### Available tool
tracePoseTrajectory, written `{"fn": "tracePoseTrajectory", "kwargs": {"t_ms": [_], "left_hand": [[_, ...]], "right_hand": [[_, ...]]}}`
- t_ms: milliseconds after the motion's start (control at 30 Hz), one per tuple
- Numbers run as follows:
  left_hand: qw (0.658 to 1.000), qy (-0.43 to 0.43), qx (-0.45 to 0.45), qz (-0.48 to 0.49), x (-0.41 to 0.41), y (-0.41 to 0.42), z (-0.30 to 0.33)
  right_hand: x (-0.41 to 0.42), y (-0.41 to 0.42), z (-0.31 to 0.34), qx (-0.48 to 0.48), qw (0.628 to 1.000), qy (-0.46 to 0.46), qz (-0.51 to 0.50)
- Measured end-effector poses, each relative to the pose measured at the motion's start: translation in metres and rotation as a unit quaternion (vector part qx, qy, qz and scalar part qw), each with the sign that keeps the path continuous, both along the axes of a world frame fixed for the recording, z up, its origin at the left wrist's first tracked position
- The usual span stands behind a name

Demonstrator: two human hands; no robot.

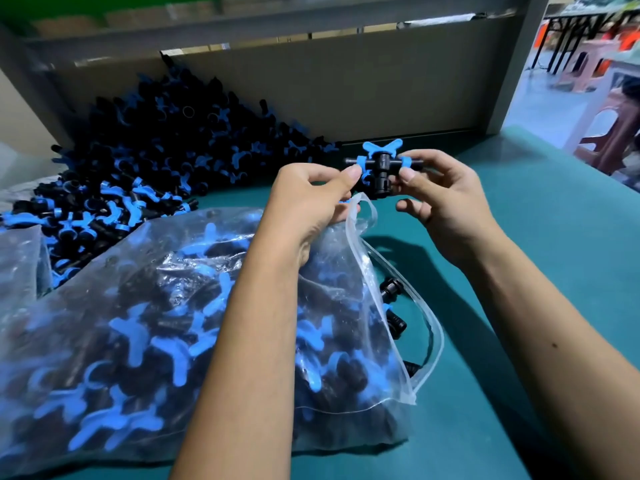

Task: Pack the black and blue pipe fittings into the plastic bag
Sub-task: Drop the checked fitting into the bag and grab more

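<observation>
1. The plastic bag (180, 327), full of fittings, lay nearest on the green worktop (540, 271).
2. The left hand (308, 199) and the right hand (440, 195) pinched one fitting (379, 169) above the bag's mouth.
3. The loose pile of fittings (145, 168) lay behind.

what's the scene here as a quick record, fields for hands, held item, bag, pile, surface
left hand: pinches one end of the held fitting, also grips the bag's rim
right hand: pinches the other end
held fitting: black body, blue butterfly handle on top, raised above the bag's mouth
plastic bag: clear, lying on its side, mostly full of fittings, mouth open
loose pile: black and blue fittings heaped behind the bag against the grey panel
table: teal surface
</observation>
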State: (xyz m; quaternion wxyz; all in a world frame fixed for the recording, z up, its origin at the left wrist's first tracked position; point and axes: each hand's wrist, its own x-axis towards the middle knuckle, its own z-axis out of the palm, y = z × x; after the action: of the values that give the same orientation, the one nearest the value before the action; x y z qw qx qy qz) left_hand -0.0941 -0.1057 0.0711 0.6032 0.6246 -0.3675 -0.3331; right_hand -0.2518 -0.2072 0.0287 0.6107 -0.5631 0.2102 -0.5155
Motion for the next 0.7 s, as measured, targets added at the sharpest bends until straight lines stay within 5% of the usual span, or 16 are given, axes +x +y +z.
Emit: {"fn": "tracePoseTrajectory", "kwargs": {"t_ms": [300, 700], "left_hand": [[0.997, 0.073, -0.029, 0.029, 0.0035, 0.0001, -0.0010], [0.998, 0.017, -0.059, -0.005, 0.0064, 0.0008, -0.0035]], "right_hand": [[0.0087, 0.0074, -0.0085, 0.002, 0.997, 0.035, 0.061], [0.0076, 0.0075, -0.0003, -0.027, 0.995, 0.066, 0.074]]}}
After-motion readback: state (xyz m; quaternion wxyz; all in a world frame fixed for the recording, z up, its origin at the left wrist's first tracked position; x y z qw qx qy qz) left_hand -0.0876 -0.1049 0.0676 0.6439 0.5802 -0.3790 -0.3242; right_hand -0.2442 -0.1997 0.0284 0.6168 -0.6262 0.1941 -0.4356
